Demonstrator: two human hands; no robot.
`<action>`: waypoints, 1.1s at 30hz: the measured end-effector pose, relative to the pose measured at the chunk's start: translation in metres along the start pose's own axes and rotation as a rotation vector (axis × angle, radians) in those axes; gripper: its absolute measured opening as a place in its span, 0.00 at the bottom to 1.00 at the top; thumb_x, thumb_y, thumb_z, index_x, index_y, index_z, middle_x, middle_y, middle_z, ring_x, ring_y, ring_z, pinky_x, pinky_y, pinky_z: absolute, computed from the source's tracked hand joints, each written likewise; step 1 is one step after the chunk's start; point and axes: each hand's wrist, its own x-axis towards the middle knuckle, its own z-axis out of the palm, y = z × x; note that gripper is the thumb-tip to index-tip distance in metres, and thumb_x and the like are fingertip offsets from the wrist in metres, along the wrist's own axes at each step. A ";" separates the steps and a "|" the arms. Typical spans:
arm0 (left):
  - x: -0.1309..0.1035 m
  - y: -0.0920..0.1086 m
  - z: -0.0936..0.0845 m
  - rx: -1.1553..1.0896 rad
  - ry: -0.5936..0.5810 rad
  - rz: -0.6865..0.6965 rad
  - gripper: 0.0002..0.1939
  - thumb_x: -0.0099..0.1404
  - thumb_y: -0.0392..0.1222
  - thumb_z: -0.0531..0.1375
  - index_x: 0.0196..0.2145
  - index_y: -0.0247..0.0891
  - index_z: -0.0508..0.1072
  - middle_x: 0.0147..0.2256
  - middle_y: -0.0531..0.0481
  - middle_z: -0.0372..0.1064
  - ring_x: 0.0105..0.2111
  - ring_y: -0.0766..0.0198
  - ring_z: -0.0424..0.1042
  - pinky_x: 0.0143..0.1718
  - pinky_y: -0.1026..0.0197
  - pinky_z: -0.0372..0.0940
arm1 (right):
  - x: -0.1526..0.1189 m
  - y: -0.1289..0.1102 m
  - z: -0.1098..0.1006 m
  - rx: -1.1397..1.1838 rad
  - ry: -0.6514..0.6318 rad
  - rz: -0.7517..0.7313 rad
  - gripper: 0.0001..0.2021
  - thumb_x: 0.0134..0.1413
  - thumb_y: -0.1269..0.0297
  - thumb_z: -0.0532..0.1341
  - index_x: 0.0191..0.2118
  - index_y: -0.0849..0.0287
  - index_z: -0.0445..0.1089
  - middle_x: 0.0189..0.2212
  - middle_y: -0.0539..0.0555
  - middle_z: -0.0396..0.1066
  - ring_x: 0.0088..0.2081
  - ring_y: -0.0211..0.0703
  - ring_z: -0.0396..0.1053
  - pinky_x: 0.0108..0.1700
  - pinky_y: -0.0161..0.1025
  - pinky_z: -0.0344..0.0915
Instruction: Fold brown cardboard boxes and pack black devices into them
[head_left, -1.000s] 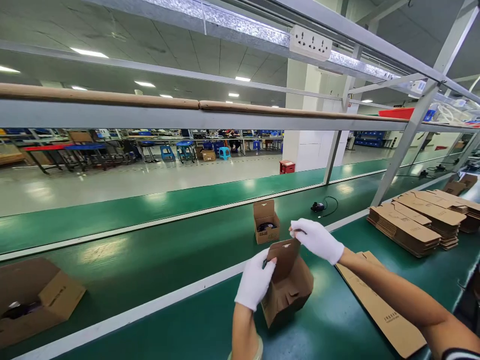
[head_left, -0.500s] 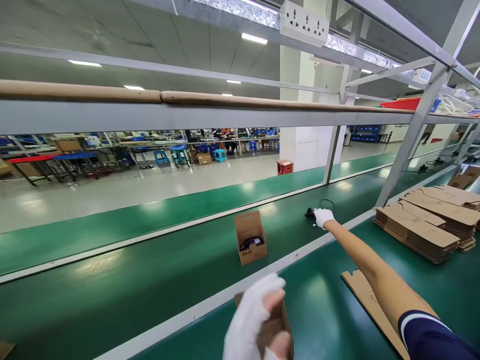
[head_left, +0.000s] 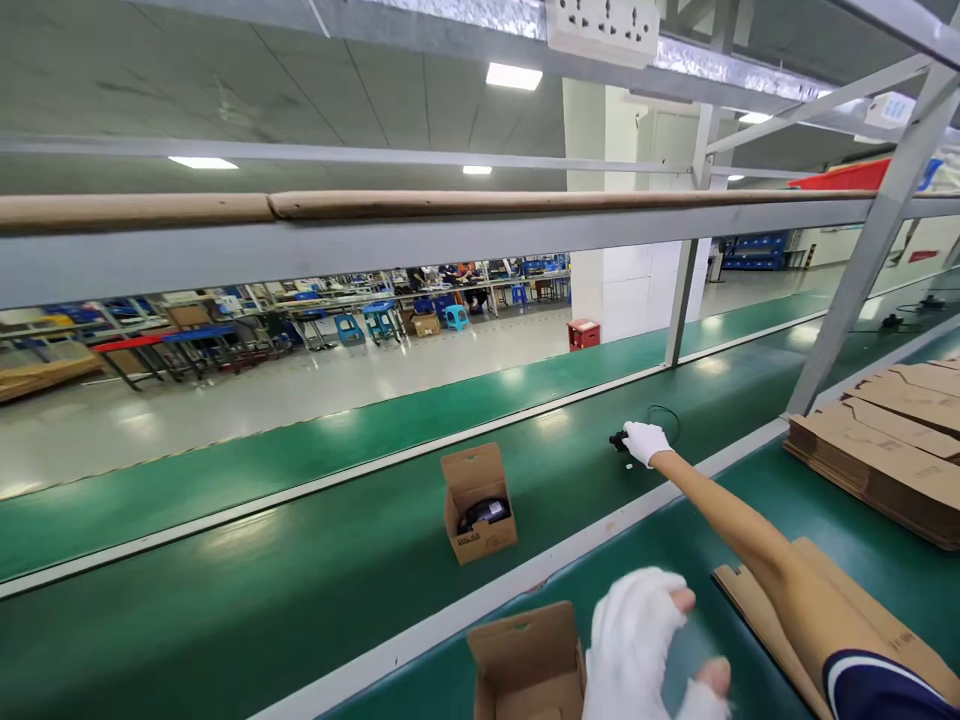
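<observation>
My right hand (head_left: 646,442), in a white glove, reaches far forward over the green belt. Its fingers are closed on a small black device (head_left: 619,440) with a thin black cable (head_left: 675,425); the hand hides part of it. Close to me, my left hand (head_left: 641,640) is gloved too, with bare fingertips. Its fingers and thumb are spread with nothing between them. Just left of it stands an open cardboard box (head_left: 525,650), cut off by the lower edge of the view. Another open box (head_left: 487,543) on the belt contains a dark object (head_left: 484,514) with a pale label.
Stacked flat cardboard (head_left: 877,465) lies on the right side of the bench, and more flat cardboard (head_left: 862,600) is under my right forearm. A pale rail (head_left: 585,540) divides bench from belt. Grey frame posts (head_left: 862,250) and a crossbar (head_left: 412,235) stand around the belt.
My left hand has moved right, off the near box, uncovering it. The box on the belt appears further left and lower as the view shifts. My right hand stays at the black device.
</observation>
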 end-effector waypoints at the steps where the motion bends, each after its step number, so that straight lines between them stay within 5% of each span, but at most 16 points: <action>1: 0.000 0.002 0.002 0.002 0.024 -0.084 0.22 0.61 0.45 0.60 0.54 0.45 0.68 0.54 0.44 0.64 0.54 0.46 0.63 0.55 0.40 0.64 | -0.014 0.002 -0.007 0.032 0.021 0.001 0.12 0.66 0.60 0.56 0.46 0.64 0.67 0.40 0.58 0.69 0.40 0.47 0.68 0.44 0.44 0.65; 6: 0.011 0.006 0.018 0.040 0.095 -0.341 0.34 0.64 0.49 0.55 0.65 0.40 0.51 0.62 0.39 0.50 0.61 0.41 0.52 0.58 0.32 0.55 | -0.114 0.005 -0.061 0.138 0.141 -0.132 0.11 0.66 0.60 0.53 0.50 0.55 0.64 0.42 0.53 0.71 0.40 0.46 0.69 0.40 0.36 0.61; 9: 0.017 0.014 0.024 -0.064 0.150 -0.387 0.40 0.63 0.51 0.57 0.66 0.34 0.45 0.64 0.36 0.45 0.64 0.43 0.46 0.62 0.36 0.48 | -0.192 -0.007 -0.103 0.225 0.339 -0.403 0.11 0.61 0.61 0.55 0.47 0.57 0.65 0.41 0.55 0.71 0.38 0.48 0.70 0.39 0.39 0.62; 12: 0.015 0.033 0.027 -0.373 0.232 -0.415 0.39 0.60 0.50 0.62 0.64 0.38 0.50 0.61 0.38 0.51 0.62 0.48 0.52 0.64 0.46 0.49 | -0.266 -0.019 -0.145 0.239 0.399 -0.652 0.08 0.65 0.62 0.53 0.43 0.58 0.67 0.38 0.56 0.71 0.38 0.49 0.69 0.41 0.42 0.62; 15: 0.006 0.060 0.027 -0.849 0.250 -0.358 0.31 0.52 0.41 0.69 0.51 0.39 0.63 0.49 0.45 0.65 0.47 0.57 0.68 0.52 0.59 0.64 | -0.306 -0.016 -0.178 0.349 0.278 -0.808 0.14 0.68 0.53 0.52 0.41 0.57 0.68 0.33 0.54 0.70 0.35 0.45 0.69 0.39 0.40 0.63; 18: -0.007 0.083 0.025 -1.252 0.095 -0.366 0.28 0.41 0.37 0.72 0.37 0.36 0.63 0.34 0.51 0.68 0.32 0.66 0.68 0.34 0.67 0.66 | -0.292 -0.005 -0.185 0.660 -0.035 -0.898 0.24 0.68 0.43 0.47 0.39 0.57 0.69 0.29 0.53 0.70 0.31 0.43 0.70 0.37 0.40 0.66; 20: -0.017 0.091 0.026 -1.393 -0.064 -0.411 0.31 0.36 0.43 0.75 0.34 0.35 0.64 0.30 0.50 0.69 0.28 0.64 0.68 0.30 0.66 0.66 | -0.260 -0.005 -0.169 0.840 -0.172 -0.812 0.22 0.69 0.47 0.47 0.38 0.59 0.68 0.28 0.53 0.71 0.31 0.44 0.71 0.41 0.42 0.68; 23: -0.029 0.092 0.031 -1.364 -0.277 -0.509 0.32 0.39 0.60 0.74 0.32 0.32 0.69 0.29 0.43 0.71 0.29 0.55 0.73 0.32 0.60 0.69 | -0.209 -0.021 -0.115 0.723 -0.220 -0.600 0.14 0.67 0.62 0.48 0.38 0.62 0.69 0.34 0.55 0.72 0.36 0.45 0.72 0.42 0.41 0.69; 26: -0.035 0.088 0.037 -1.293 -0.345 -0.554 0.30 0.48 0.66 0.67 0.28 0.31 0.74 0.28 0.43 0.72 0.35 0.50 0.75 0.40 0.54 0.70 | -0.175 -0.045 -0.051 0.616 -0.376 -0.607 0.13 0.61 0.70 0.51 0.28 0.60 0.68 0.23 0.51 0.70 0.25 0.42 0.71 0.30 0.36 0.69; 29: -0.036 0.084 0.033 -1.243 -0.343 -0.555 0.26 0.48 0.63 0.69 0.25 0.33 0.75 0.25 0.46 0.71 0.36 0.48 0.75 0.40 0.50 0.69 | -0.153 -0.059 -0.016 0.545 -0.308 -0.544 0.14 0.59 0.73 0.48 0.28 0.59 0.68 0.23 0.53 0.70 0.27 0.45 0.71 0.30 0.39 0.70; 33: -0.035 0.082 0.014 -1.200 -0.218 -0.463 0.28 0.52 0.64 0.66 0.25 0.29 0.75 0.22 0.46 0.69 0.33 0.47 0.75 0.34 0.48 0.68 | -0.134 -0.060 -0.024 0.500 -0.146 -0.497 0.16 0.62 0.72 0.44 0.40 0.62 0.70 0.37 0.61 0.71 0.46 0.55 0.68 0.47 0.50 0.67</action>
